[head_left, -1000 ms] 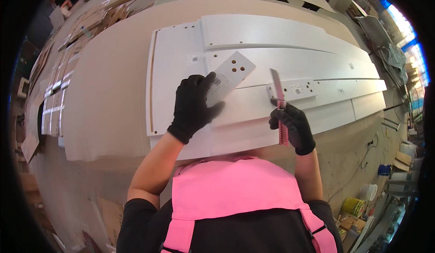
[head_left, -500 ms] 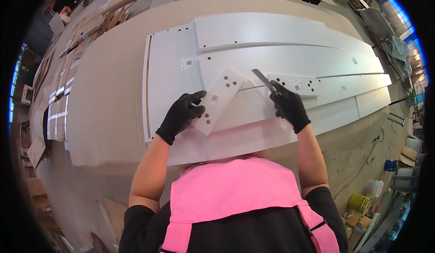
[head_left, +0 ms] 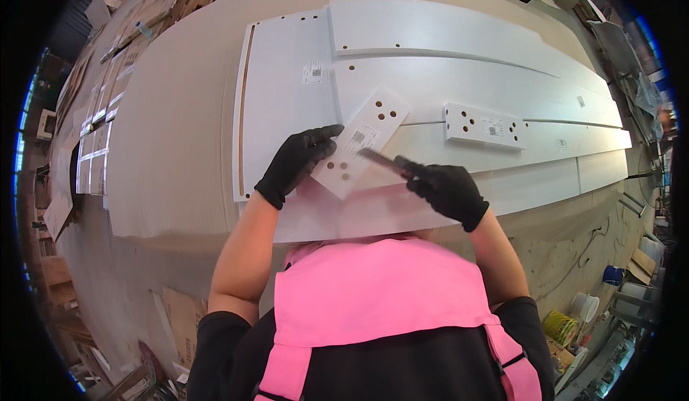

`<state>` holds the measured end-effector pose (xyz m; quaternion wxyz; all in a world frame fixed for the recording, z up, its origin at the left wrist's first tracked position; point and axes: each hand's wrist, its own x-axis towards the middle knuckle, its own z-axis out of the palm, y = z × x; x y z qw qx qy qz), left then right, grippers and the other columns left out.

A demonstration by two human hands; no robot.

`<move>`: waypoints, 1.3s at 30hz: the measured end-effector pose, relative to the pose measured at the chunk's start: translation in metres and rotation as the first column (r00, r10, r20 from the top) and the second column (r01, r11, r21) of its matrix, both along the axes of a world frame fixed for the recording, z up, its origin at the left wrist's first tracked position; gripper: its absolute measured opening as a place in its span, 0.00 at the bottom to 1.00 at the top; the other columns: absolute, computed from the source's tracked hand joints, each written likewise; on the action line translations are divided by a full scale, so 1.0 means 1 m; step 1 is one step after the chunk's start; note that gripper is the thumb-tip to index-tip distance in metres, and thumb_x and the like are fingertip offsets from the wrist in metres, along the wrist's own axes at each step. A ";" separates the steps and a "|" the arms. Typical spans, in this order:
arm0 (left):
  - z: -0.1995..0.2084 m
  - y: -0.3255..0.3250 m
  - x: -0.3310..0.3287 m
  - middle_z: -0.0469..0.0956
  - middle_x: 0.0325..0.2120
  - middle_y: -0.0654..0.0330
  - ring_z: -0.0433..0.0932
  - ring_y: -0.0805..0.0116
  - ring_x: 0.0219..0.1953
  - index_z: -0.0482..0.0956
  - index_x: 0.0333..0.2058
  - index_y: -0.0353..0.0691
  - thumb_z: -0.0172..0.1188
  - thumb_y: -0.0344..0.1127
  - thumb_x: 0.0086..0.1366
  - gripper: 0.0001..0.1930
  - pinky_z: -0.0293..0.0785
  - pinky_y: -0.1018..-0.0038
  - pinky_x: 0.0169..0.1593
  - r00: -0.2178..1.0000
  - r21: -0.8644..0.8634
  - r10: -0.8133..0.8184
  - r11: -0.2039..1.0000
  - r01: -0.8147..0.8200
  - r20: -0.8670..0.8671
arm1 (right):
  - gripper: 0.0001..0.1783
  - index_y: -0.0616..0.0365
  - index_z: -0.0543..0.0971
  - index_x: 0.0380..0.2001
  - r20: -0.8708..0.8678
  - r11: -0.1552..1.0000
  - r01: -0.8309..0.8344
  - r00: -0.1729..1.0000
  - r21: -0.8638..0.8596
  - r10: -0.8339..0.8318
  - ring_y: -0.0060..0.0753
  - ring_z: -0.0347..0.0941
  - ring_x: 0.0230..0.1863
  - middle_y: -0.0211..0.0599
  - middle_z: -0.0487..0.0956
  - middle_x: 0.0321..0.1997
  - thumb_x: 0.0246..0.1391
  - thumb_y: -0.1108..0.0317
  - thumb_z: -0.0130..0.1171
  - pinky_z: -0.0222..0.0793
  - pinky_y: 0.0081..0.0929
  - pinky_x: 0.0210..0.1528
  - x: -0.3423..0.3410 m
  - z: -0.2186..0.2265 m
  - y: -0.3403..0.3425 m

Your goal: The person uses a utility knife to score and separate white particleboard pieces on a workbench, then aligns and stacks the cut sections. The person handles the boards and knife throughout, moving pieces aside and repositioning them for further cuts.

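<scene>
Both my hands wear black gloves. My left hand point(head_left: 301, 158) is closed on the left edge of a small white board point(head_left: 385, 124), which lies tilted across larger white panels. Round holes sit near both of its ends, and a printed label lies in its middle. In my right hand point(head_left: 448, 191) is a knife-like tool point(head_left: 380, 160) with a flat, greyish blade. Its blade lies over the lower right part of the small board; whether it touches cannot be made out. A second small white board point(head_left: 474, 137) with holes and a label rests to the right, untouched.
Several large white panels point(head_left: 517, 89) overlap on a brown cardboard-covered table point(head_left: 179, 114). One left panel point(head_left: 280, 99) has a brown groove along its edge. Taped cartons point(head_left: 97, 153) stand at far left. Buckets point(head_left: 583, 306) sit on the floor at lower right.
My right hand has moved left and down, bringing the blade from beside the second board to over the small board. My left hand stays at the board's left edge. The view has shifted slightly.
</scene>
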<state>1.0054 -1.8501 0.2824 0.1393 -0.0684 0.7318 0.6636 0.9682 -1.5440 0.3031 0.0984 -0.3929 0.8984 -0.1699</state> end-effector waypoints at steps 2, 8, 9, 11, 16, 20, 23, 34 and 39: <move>-0.001 -0.001 -0.002 0.80 0.37 0.63 0.75 0.77 0.36 0.73 0.56 0.34 0.56 0.34 0.66 0.21 0.72 0.78 0.45 0.998 0.092 0.004 0.996 -0.011 0.070 | 0.25 0.39 0.73 0.59 0.113 0.999 -0.048 0.992 -0.007 0.048 0.40 0.78 0.29 0.31 0.82 0.30 0.56 0.60 0.59 0.73 0.34 0.31 0.018 -0.004 -0.010; 0.003 -0.002 -0.004 0.79 0.36 0.61 0.76 0.76 0.38 0.70 0.58 0.30 0.55 0.31 0.67 0.22 0.73 0.77 0.46 0.999 0.047 -0.017 0.999 0.016 0.028 | 0.22 0.42 0.74 0.53 0.042 0.938 -0.300 0.949 -0.174 0.311 0.40 0.76 0.24 0.35 0.79 0.27 0.53 0.66 0.59 0.72 0.34 0.26 0.033 -0.006 -0.031; 0.004 -0.003 -0.003 0.79 0.36 0.61 0.75 0.76 0.37 0.70 0.58 0.30 0.55 0.31 0.66 0.22 0.73 0.77 0.46 0.997 -0.025 -0.063 0.998 0.064 0.044 | 0.20 0.44 0.75 0.52 0.009 0.915 -0.328 0.941 -0.236 0.339 0.40 0.76 0.24 0.36 0.80 0.28 0.53 0.67 0.58 0.72 0.33 0.26 0.031 -0.002 -0.029; 0.008 -0.007 -0.005 0.78 0.35 0.63 0.75 0.77 0.36 0.71 0.58 0.31 0.56 0.31 0.66 0.22 0.72 0.78 0.46 0.988 -0.159 -0.144 0.976 0.150 0.053 | 0.17 0.46 0.77 0.49 -0.076 0.855 -0.400 0.914 -0.329 0.398 0.41 0.76 0.24 0.38 0.81 0.31 0.53 0.68 0.58 0.73 0.33 0.26 0.025 0.005 -0.023; 0.033 -0.040 -0.035 0.77 0.30 0.63 0.73 0.76 0.33 0.76 0.55 0.40 0.55 0.26 0.63 0.20 0.72 0.77 0.42 0.898 -0.439 -0.415 0.841 0.316 -0.150 | 0.24 0.52 0.75 0.57 0.720 0.729 0.617 0.646 -0.298 -0.253 0.10 0.65 0.20 0.22 0.73 0.24 0.56 0.69 0.59 0.63 0.17 0.19 0.014 0.024 0.019; 0.035 -0.024 -0.058 0.79 0.39 0.57 0.75 0.60 0.40 0.78 0.52 0.48 0.58 0.31 0.59 0.20 0.69 0.64 0.50 0.792 -0.749 -0.545 0.637 0.180 -0.274 | 0.17 0.57 0.78 0.49 0.116 0.868 0.280 0.960 -0.410 -0.254 0.26 0.71 0.23 0.34 0.76 0.26 0.55 0.71 0.57 0.68 0.24 0.27 -0.006 0.013 0.030; 0.019 0.013 -0.047 0.78 0.45 0.57 0.73 0.58 0.51 0.76 0.54 0.47 0.63 0.43 0.58 0.24 0.58 0.57 0.60 0.670 -0.848 -0.641 0.528 0.033 -0.374 | 0.14 0.57 0.79 0.44 -0.013 0.862 0.299 0.943 -0.409 -0.334 0.37 0.75 0.27 0.40 0.78 0.30 0.53 0.67 0.59 0.71 0.33 0.32 -0.014 0.003 0.032; 0.008 0.034 -0.038 0.75 0.38 0.57 0.73 0.57 0.45 0.81 0.47 0.47 0.62 0.32 0.56 0.18 0.69 0.63 0.51 0.657 -0.813 -0.571 0.572 -0.113 -0.493 | 0.12 0.52 0.82 0.41 -0.258 0.939 0.189 0.929 -0.287 -0.266 0.38 0.73 0.25 0.33 0.75 0.22 0.52 0.66 0.61 0.67 0.34 0.30 -0.023 -0.010 0.008; 0.005 0.036 -0.039 0.76 0.35 0.58 0.75 0.58 0.41 0.82 0.45 0.48 0.64 0.29 0.54 0.17 0.72 0.65 0.47 0.626 -0.772 -0.562 0.628 -0.103 -0.540 | 0.10 0.49 0.80 0.39 -0.240 0.957 0.187 0.941 -0.220 -0.239 0.39 0.73 0.27 0.33 0.75 0.24 0.54 0.64 0.58 0.68 0.37 0.31 -0.008 -0.009 0.010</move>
